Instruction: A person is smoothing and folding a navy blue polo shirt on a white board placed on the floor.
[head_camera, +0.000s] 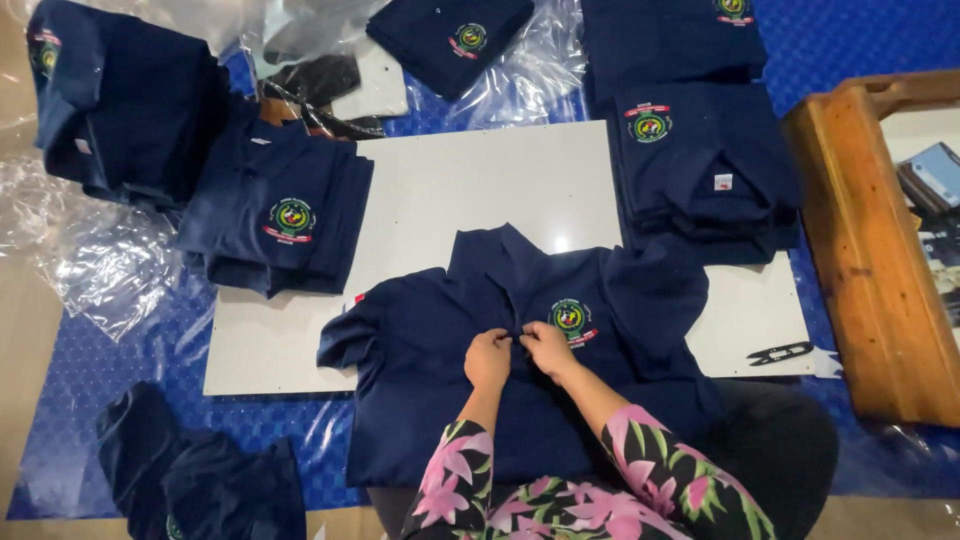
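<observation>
A navy polo shirt with a round chest emblem lies face up, collar away from me, partly on a white board. My left hand and my right hand meet at the shirt's front placket just below the collar, both pinching the fabric there. Floral sleeves cover my forearms.
Folded navy shirts are stacked at left, far left, top centre and right. Clear plastic bags lie at left. Black thread snips rest on the board's right. A wooden frame stands at right. More navy cloth lies bottom left.
</observation>
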